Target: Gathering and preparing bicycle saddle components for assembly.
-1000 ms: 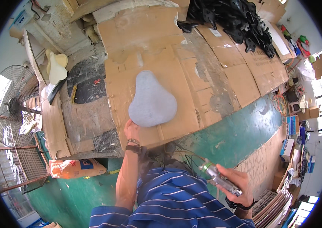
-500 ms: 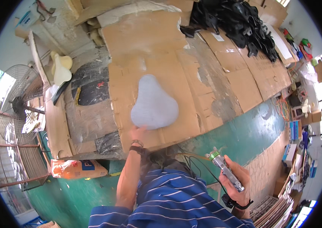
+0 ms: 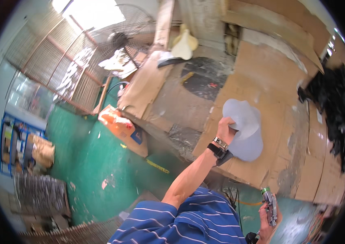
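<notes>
My left hand (image 3: pixel 224 130) is closed on the near-left edge of a pale grey-blue, saddle-shaped sheet (image 3: pixel 242 118). The sheet lies across a second pale grey-blue area, and I cannot tell if that is another sheet beneath or a fold of the same one. Both rest over the cardboard-covered table (image 3: pixel 276 85). Low at the right, my right hand (image 3: pixel 265 223) is wrapped around a silver spray gun (image 3: pixel 270 207) with a green ring near its tip, held off the table's front edge.
Black floppy pieces (image 3: pixel 331 110) are heaped at the table's right end. Cream saddle-shaped pieces (image 3: pixel 184 44) sit at the far left, by a large wire fan (image 3: pixel 119 38). An orange and tan sack (image 3: pixel 121 130) stands on the green floor below the table's left side.
My view has swung left. My left hand has taken hold of the sheet's edge, and its outline has changed from one flat shape to overlapping parts. The spray gun stays in my right hand.
</notes>
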Demonstrator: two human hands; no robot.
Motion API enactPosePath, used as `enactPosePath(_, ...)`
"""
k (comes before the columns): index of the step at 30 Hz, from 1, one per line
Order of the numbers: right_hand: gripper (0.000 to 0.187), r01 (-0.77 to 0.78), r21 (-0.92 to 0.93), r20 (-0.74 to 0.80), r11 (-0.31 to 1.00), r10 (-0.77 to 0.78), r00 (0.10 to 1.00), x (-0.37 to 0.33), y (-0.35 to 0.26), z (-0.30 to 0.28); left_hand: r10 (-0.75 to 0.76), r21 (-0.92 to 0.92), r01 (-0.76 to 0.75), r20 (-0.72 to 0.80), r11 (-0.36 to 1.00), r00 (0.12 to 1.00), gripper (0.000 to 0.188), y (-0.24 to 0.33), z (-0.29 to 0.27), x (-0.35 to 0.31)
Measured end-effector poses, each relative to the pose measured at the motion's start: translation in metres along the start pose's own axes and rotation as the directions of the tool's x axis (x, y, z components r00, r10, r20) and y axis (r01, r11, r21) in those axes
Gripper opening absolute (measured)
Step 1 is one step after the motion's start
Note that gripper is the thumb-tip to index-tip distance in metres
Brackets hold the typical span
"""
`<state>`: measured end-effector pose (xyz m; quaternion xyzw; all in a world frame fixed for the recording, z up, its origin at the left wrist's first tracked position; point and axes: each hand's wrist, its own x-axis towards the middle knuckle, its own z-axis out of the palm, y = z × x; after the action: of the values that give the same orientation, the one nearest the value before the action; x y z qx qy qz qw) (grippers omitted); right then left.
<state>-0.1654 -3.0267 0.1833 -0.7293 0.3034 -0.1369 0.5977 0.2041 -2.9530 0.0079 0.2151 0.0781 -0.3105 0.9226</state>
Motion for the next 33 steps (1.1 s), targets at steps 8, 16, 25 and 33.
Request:
enactPosePath(8,0.057,0.168,-0.204,0.385,0.964,-0.079,0.92,0.057,-0.001,0.022,0.345,-0.239,-0.343,-0.036,0.908,0.938,0.053,0.098,-0.021,-0.132)
enactPosePath(16,0.021,0.544,-0.372,0.649,0.752,-0.208,0.732,0.094,-0.015,0.064,0.611,-0.068,-0.757,-0.546,0.649,0.573,0.035,0.12,-0.125,-0.269)
enactPosePath(25,0.028,0.345,-0.082,0.775,0.935,-0.158,0.612,0.102,-0.002,0.124,0.56,0.046,-0.922,-0.805,0.385,0.194,0.017,0.066,-0.226,-0.381)
enactPosePath(33,0.05,0.235,0.002,0.974,0.972,-0.055,0.22,0.083,-0.003,0.155,0.433,0.133,-0.959,-0.901,0.251,-0.012,0.015,-0.013,-0.253,-0.451)
